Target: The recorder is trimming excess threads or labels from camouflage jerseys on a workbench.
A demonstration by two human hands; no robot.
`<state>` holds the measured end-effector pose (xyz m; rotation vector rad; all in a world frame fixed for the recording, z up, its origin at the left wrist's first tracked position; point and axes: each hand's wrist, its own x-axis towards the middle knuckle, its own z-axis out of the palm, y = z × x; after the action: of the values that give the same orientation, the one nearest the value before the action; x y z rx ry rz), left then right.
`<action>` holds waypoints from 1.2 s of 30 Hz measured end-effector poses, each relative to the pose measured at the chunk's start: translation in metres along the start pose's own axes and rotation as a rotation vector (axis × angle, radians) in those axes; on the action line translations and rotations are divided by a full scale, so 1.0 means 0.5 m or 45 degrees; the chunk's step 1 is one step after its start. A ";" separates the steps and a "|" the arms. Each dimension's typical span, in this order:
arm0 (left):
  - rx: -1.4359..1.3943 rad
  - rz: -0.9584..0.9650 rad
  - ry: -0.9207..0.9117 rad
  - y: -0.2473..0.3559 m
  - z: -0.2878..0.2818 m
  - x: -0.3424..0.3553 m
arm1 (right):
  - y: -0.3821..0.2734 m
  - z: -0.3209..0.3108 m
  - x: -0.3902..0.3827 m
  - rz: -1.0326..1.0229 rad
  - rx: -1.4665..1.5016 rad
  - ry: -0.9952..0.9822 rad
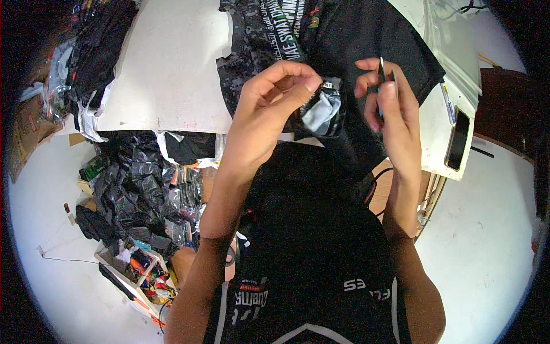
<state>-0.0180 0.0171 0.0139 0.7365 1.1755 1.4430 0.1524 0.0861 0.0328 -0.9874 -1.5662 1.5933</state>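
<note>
A black garment (349, 40) with a camouflage panel lies on the white table (166, 69) and hangs off its near edge. My left hand (269, 109) pinches the fabric near a small grey label (323, 109) on the garment's edge. My right hand (389, 109) is raised beside it and grips a thin metal tool (382, 71), small scissors or tweezers, tips pointing up. The two hands are a short distance apart above the table edge.
A dark phone (457, 146) and a pen (447, 103) lie on the table's right end. Clear plastic bags (452, 40) sit at the back right. Black plastic packages (137, 183) are piled on the floor at left, beside a box of colourful items (150, 278).
</note>
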 end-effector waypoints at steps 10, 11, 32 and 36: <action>-0.084 -0.042 -0.093 0.002 0.009 -0.008 | 0.007 0.002 -0.007 -0.484 -0.520 0.051; -0.084 -0.043 -0.094 0.002 0.008 -0.008 | 0.003 0.000 -0.007 -0.536 -0.590 0.055; -0.349 -0.089 -0.191 -0.012 0.001 -0.015 | 0.011 0.012 -0.021 -0.810 -0.850 0.185; -0.352 -0.104 -0.221 -0.007 0.005 -0.009 | 0.010 0.008 -0.020 -0.786 -0.866 0.200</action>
<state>-0.0134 0.0133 0.0124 0.6007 0.8434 1.4080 0.1538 0.0750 0.0282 -0.8028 -2.0811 0.5525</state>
